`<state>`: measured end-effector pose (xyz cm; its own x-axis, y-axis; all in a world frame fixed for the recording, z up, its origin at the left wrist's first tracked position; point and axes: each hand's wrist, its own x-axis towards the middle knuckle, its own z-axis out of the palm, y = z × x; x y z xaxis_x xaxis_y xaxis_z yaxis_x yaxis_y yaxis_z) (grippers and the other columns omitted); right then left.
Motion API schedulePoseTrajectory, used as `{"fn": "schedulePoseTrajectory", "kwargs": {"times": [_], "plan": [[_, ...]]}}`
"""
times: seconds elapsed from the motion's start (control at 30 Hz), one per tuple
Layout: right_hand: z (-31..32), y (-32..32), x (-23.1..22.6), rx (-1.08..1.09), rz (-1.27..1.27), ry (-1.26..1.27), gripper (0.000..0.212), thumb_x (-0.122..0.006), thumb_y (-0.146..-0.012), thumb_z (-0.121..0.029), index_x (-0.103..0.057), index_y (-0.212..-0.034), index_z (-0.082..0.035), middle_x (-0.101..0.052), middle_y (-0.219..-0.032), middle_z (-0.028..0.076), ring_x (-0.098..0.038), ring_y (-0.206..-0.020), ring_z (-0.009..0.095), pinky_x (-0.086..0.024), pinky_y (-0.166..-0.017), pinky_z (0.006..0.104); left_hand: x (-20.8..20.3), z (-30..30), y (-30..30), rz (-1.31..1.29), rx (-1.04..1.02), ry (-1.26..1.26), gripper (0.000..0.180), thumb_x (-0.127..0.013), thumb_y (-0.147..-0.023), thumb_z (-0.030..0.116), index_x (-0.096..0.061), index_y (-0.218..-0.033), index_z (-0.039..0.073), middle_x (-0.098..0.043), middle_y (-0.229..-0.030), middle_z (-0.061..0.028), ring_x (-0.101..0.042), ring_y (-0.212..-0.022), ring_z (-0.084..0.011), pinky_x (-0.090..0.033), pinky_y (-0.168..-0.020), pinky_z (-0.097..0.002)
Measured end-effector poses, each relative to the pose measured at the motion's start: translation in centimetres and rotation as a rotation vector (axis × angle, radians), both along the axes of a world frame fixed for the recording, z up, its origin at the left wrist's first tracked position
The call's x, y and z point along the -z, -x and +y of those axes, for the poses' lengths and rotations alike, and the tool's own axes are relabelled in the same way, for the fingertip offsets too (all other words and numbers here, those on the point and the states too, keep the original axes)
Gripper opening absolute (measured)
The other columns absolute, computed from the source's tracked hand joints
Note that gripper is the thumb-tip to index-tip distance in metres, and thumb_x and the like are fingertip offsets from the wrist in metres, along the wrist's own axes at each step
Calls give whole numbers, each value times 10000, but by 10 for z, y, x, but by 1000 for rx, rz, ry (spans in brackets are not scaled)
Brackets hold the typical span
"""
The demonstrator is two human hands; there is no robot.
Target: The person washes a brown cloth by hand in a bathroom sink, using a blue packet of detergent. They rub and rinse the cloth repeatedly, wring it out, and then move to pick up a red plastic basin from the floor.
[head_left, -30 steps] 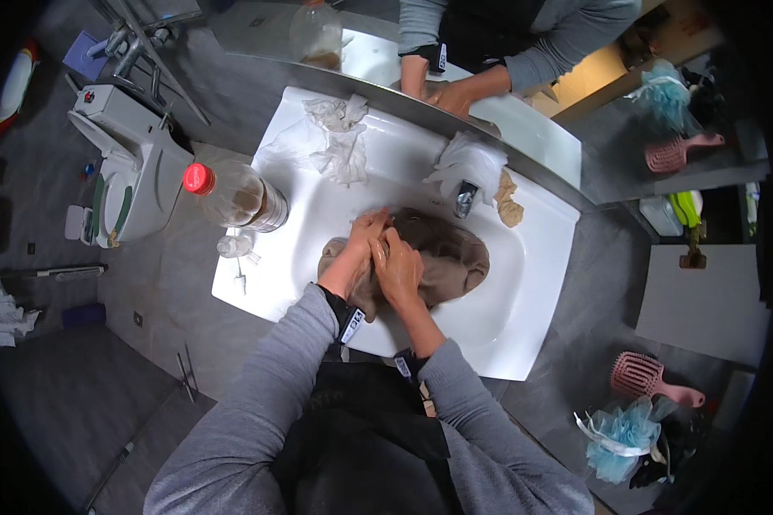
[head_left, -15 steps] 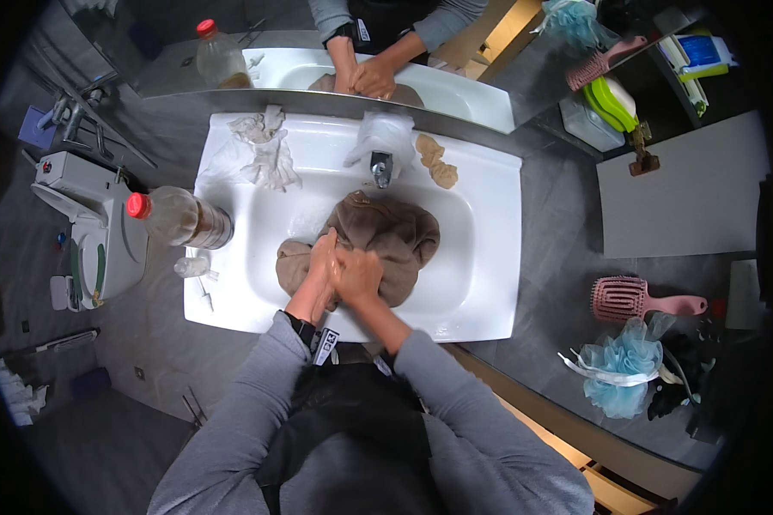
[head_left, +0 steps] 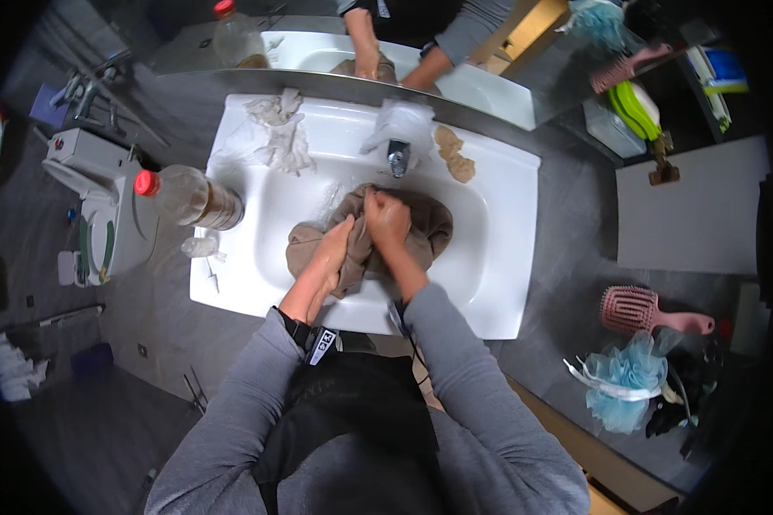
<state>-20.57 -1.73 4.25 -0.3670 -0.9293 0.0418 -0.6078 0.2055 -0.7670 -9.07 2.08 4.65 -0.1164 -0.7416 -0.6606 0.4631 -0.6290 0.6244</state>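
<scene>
A bunched brown cloth (head_left: 425, 227) lies in the basin of the white sink (head_left: 507, 249); it looks wet and thick, and its kind is hard to tell. My right hand (head_left: 388, 221) is closed in a fist on the cloth's upper middle, near the faucet (head_left: 398, 157). Lower and to the left, my left hand (head_left: 331, 249) presses along a fold of the same cloth, its fingers together and curled round the fabric. Part of that hand's grip is hidden by the folds. The two hands are a little apart.
On the sink's rim lie crumpled pale cloths (head_left: 283, 137), a tan crumpled piece (head_left: 455, 154) and a small clear bottle (head_left: 199, 247). A large red-capped bottle (head_left: 193, 199) stands at the left edge. A pink hairbrush (head_left: 653, 311) and blue bath puff (head_left: 627, 382) rest on the right counter.
My right hand has moved off my left and farther up the cloth toward the faucet. My hands were pressed together before. The whole view has shifted slightly.
</scene>
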Motion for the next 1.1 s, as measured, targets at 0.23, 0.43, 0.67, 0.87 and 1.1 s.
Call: {"fn": "schedulePoseTrajectory", "kwargs": {"times": [0.23, 0.43, 0.67, 0.87, 1.1], "plan": [[-8, -16, 31, -408, 359, -2, 423, -569, -863, -422, -542, -1172, -135, -532, -1236, 119, -479, -1165, 319, -379, -908, 545, 25, -41, -46, -1387, 22, 694, 414, -596, -833, 105, -555, -1244, 79, -434, -1319, -251, -489, -1076, -381, -402, -949, -422], [11, -25, 51, -660, 679, -248, 358, -561, -854, -345, -554, -1138, -126, -520, -1193, 149, -533, -1082, 313, -460, -844, 478, 76, -9, -20, -1652, 604, 584, 425, -477, -894, 298, -552, -1274, 123, -401, -1416, -137, -497, -1106, -330, -379, -935, -456], [-62, -31, 87, -689, 568, -552, 304, -431, -923, -269, -594, -1083, -69, -620, -1081, 170, -617, -985, 345, -503, -816, 471, 110, -70, -21, -1484, 839, 392, 269, -496, -884, 209, -570, -1110, 84, -579, -1095, -184, -592, -1012, -310, -498, -832, -432], [-86, -34, 114, -627, 595, -536, 336, -412, -926, -271, -624, -1082, -62, -652, -1055, 172, -626, -990, 343, -490, -854, 468, 142, -94, -23, -1549, 633, 534, 231, -491, -893, 164, -603, -1083, 95, -642, -1001, -161, -649, -887, -308, -525, -772, -409], [-47, -16, 59, -506, 54, -216, 291, -503, -904, -365, -613, -1096, -177, -642, -1064, 151, -606, -994, 359, -448, -853, 501, 102, -71, -40, -406, 6, 272, 285, -506, -961, 230, -594, -1160, 46, -644, -1065, -100, -619, -951, -219, -491, -847, -311]]}}
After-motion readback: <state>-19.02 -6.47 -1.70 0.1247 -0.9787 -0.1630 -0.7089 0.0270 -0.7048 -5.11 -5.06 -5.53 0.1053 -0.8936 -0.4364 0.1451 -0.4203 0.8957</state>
